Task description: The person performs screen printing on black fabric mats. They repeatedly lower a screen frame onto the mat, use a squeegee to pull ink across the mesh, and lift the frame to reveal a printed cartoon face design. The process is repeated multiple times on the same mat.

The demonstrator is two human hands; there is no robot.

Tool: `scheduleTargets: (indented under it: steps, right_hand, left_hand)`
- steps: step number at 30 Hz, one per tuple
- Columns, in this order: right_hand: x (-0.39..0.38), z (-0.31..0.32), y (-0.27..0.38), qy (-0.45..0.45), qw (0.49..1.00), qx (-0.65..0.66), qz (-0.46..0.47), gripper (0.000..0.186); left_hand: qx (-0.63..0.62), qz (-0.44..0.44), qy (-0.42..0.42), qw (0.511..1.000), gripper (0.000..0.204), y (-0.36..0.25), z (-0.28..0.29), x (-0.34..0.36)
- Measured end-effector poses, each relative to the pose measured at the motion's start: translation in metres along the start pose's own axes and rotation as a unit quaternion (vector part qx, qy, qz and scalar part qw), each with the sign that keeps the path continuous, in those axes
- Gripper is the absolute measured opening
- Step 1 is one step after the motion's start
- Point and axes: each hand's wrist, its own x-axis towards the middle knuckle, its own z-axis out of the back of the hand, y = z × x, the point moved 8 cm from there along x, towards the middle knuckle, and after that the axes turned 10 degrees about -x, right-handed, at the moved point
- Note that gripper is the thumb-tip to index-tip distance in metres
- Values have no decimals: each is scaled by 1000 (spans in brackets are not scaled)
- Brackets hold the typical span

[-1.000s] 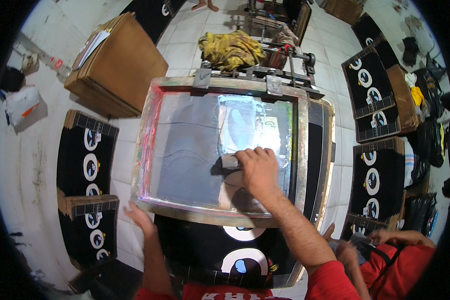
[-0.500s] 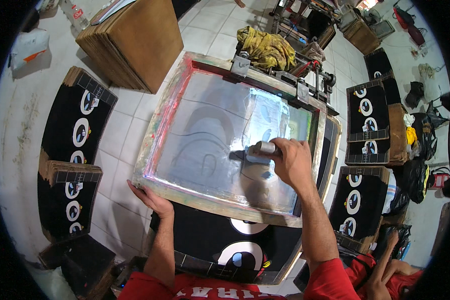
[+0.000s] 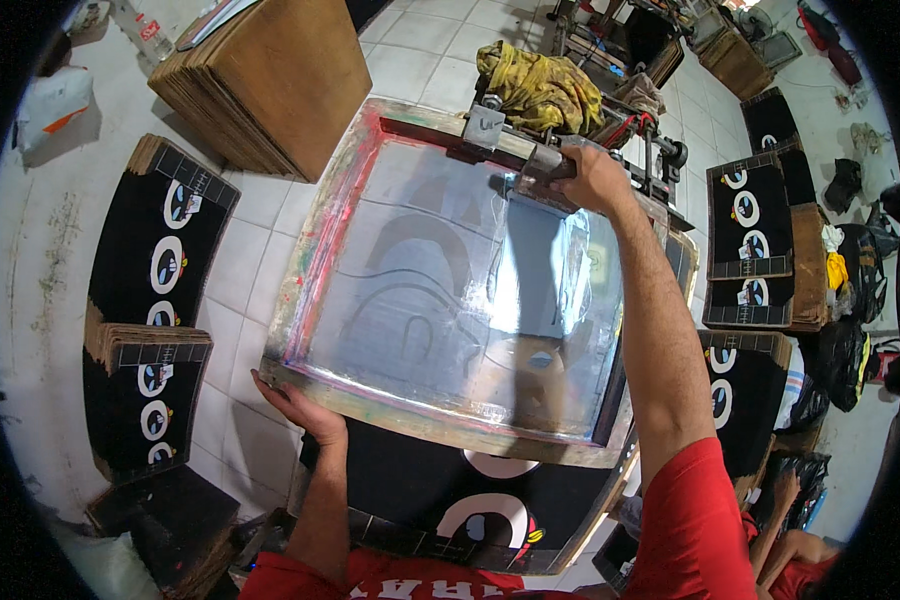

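Note:
A wooden-framed printing screen (image 3: pixel 420 425) lies tilted in front of me, its pale mesh showing faint curved outlines. My right hand (image 3: pixel 595 178) grips a squeegee (image 3: pixel 540 172) at the far edge of the mesh, close to the metal clamps (image 3: pixel 484 128). A shiny wet band runs from it toward me. At the near left corner, my left hand (image 3: pixel 308 408) holds the frame, with its fingers along the outer side and partly under it. Below the screen lies a black printed panel (image 3: pixel 400 480) with white eye shapes; most of it is covered by the screen.
Brown board stacks (image 3: pixel 270 90) stand at the far left. Black printed panels (image 3: pixel 165 250) lean along the left wall, and more panels (image 3: pixel 748 230) line the right. A stained yellow cloth (image 3: pixel 540 85) hangs behind the clamps. Another person's arm (image 3: pixel 782 510) shows at the lower right.
My right hand has moved the squeegee away from me, from mid-screen to the far edge near the clamps. My left hand stays at the near left corner.

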Motion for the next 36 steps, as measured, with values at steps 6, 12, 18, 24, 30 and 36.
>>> scheduleTargets:
  steps: [6, 12, 18, 24, 30, 36]
  right_hand:
    - [-84, -3, 32, -124, 990, 60, 11, 39]
    - [-222, 7, 71, -202, 972, 114, -37, 45]
    - [-350, 53, 98, -287, 932, 205, -80, 60]
    - [-371, 169, 101, -449, 882, 139, -36, 54]
    - [-302, 303, 44, -554, 829, 37, -61, 34]
    - [-251, 387, 27, -555, 832, 13, -6, 34]
  left_hand:
    - [45, -14, 0, 999, 72, 2, 4, 1]
    - [-13, -10, -5, 1000, 64, 14, 6, 2]
    - [41, 64, -5, 997, 51, -12, 12, 13]
    - [-229, -54, 68, 969, 41, -167, -21, 58]
    - [-163, -162, 212, 950, 15, -219, -40, 110]
    - [272, 108, 309, 905, 57, 69, 135, 105]
